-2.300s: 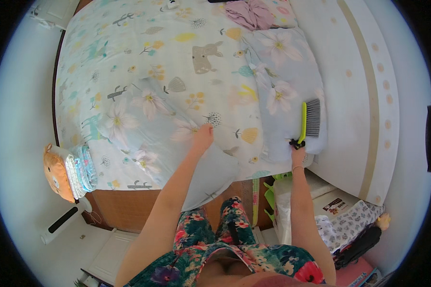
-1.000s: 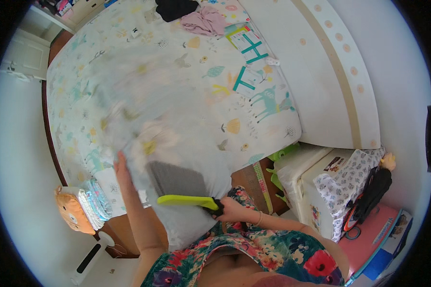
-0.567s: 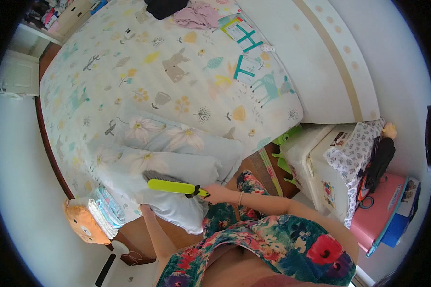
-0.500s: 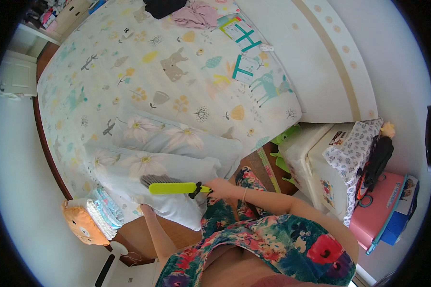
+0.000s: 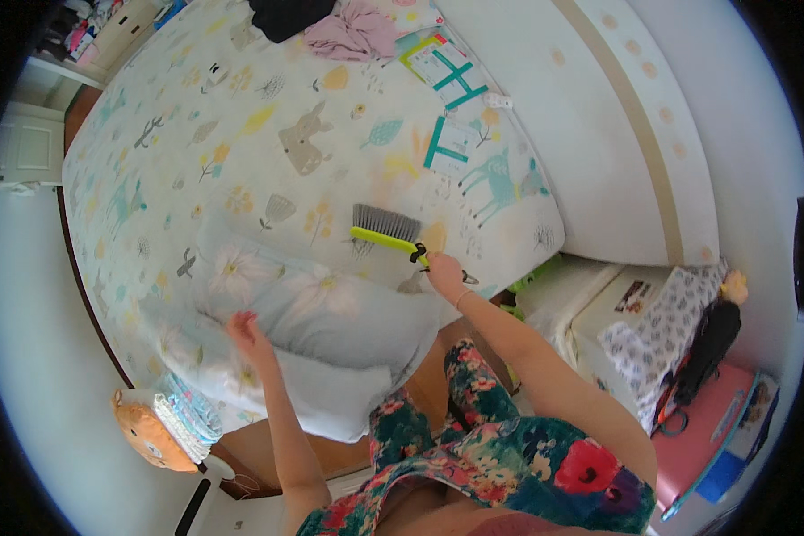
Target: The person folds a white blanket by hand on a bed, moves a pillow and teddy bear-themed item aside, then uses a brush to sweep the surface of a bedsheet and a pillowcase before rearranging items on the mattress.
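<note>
Away from the nearer pillow and out over the bed's printed sheet, the bed brush has shifted since the earlier frame; the left hand, then low by the bed's near edge, has come up over the pillows.

Looking down through the head view, I can see the right hand closed firmly round the lime-green brush's handle, above the near right part of the bed. Its grey bristles point toward the bed's far side; whether they touch the sheet I cannot tell. The left hand, a little blurred, has its fingers loosely bent with nothing seen in them; I can't tell how far open they are, nor whether they touch anything.

Both pale-blue flowered pillows lie along the bed's near edge, the nearer one lapping over it, the farther pillow just behind. At the bed's near left corner sit a bear-faced cushion and folded cloths. A white headboard runs along the bed's right side, and a crumpled pink cloth lies toward its far end
</note>
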`<state>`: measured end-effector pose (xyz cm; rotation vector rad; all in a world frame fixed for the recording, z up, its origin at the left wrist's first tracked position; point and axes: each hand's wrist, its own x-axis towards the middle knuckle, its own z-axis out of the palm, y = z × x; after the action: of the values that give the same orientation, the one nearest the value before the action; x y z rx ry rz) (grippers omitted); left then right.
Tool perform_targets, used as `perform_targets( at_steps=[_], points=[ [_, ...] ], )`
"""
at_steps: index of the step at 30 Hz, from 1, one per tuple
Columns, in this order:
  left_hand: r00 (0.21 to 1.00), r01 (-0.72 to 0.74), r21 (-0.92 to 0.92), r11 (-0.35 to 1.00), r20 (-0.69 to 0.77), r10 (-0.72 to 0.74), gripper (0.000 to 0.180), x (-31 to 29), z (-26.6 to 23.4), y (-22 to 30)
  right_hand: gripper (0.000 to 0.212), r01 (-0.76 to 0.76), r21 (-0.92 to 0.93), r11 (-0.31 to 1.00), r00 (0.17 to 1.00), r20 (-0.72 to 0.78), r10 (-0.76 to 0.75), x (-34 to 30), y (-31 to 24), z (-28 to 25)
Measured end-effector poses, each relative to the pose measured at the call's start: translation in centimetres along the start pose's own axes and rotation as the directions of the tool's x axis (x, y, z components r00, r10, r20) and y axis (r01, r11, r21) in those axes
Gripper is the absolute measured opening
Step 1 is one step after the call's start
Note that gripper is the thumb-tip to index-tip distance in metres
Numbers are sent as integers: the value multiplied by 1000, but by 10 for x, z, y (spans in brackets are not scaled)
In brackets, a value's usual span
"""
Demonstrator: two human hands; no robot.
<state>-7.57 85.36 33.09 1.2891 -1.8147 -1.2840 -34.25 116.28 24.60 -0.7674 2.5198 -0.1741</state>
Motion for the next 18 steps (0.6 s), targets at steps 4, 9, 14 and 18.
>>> perform_targets(
  at_steps=[4,9,14,18],
  points=[
    [840,456,-209,865,423,-341,23,28,169,10,32,230,180,956,960,120,-254,55,52,8],
    [553,832,-332,444,568,-610,23,69,316,-59,54,36,180,983,929,-368,33,157,135,-22],
    [486,808,-516,283,314,-816,30,89,376,-117,61,-317,551,771,873,-147,464,248,178,-55],
    [508,764,-629,146,446,-737,36,138,412,-119,41,-346,765,543,880,64,471,293,185,-74]
  ],
)
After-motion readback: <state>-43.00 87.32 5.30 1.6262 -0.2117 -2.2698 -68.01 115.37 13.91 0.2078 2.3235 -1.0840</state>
